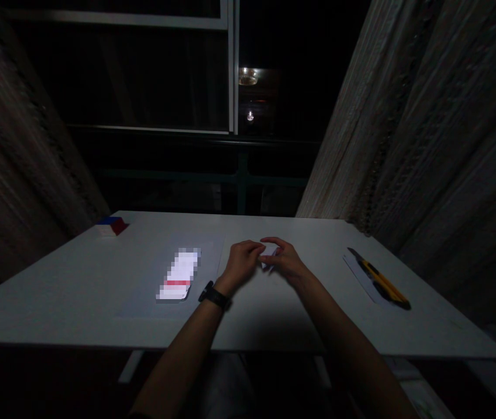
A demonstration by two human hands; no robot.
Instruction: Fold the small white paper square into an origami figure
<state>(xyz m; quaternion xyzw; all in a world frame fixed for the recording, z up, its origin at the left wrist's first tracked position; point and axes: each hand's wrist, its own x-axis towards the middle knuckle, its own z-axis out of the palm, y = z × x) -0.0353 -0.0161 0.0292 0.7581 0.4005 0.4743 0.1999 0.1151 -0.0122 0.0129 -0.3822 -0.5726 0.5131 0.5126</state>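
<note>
Over the middle of the white table, my left hand and my right hand meet around a small piece of white paper. The fingers of my left hand pinch its left side. My right hand curls around its right side, thumb below and index finger above. The paper looks folded, but its exact shape is partly hidden by the fingers. A dark watch is on my left wrist. To the left, a phone with a bright, blurred-out screen lies on a pale sheet.
A yellow and black utility knife lies on a white strip at the right of the table. A coloured cube sits at the far left corner. Curtains hang behind, beside a dark window.
</note>
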